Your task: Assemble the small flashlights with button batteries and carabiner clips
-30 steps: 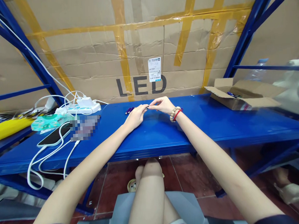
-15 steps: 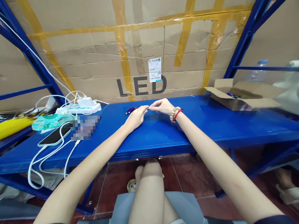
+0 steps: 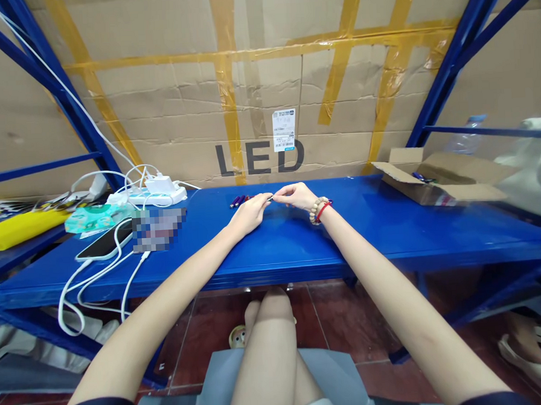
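Note:
Both my hands meet over the middle of the blue shelf. My left hand and my right hand each pinch an end of a small thin dark object, too small to name. The right wrist wears a bead bracelet and a red cord. Just left of my left hand, a few small purple and red pieces lie on the shelf.
An open cardboard box sits at the right. On the left are a phone with white cables, a white power strip and a teal packet. A taped cardboard wall marked LED stands behind.
My hands stay pinched together at the same spot. The whole view has shifted slightly, so everything sits a little lower and to the right.

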`<state>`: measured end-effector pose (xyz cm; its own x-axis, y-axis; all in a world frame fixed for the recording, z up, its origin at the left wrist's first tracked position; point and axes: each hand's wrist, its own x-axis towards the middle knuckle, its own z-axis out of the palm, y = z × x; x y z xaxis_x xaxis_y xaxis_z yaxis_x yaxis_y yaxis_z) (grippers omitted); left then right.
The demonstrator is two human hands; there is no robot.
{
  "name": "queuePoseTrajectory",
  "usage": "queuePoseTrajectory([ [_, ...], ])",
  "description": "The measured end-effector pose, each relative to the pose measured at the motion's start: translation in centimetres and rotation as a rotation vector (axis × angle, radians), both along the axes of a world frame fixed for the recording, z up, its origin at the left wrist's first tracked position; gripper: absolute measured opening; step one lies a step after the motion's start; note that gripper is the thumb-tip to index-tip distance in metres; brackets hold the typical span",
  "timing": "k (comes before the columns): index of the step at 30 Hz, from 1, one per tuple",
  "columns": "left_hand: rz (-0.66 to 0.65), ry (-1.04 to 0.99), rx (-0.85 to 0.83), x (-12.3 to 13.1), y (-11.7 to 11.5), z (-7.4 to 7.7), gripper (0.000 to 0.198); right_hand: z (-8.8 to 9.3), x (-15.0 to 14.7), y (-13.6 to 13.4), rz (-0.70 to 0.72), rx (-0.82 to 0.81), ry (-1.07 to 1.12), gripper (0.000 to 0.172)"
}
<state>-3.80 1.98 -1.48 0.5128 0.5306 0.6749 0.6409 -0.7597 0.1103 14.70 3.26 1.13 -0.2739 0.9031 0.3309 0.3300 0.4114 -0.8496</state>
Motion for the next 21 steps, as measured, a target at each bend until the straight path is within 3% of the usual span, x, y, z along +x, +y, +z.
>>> queuePoseTrajectory([
  [10,0.018,0.019,-0.027,0.01,-0.05,0.09,0.032,0.0,0.02,-0.01,-0.011,-0.014,-0.006,0.054],
  [21,0.015,0.0,-0.043,0.03,0.05,0.06,0.032,-0.14,0.03,0.24,-0.006,-0.002,-0.01,0.048],
])
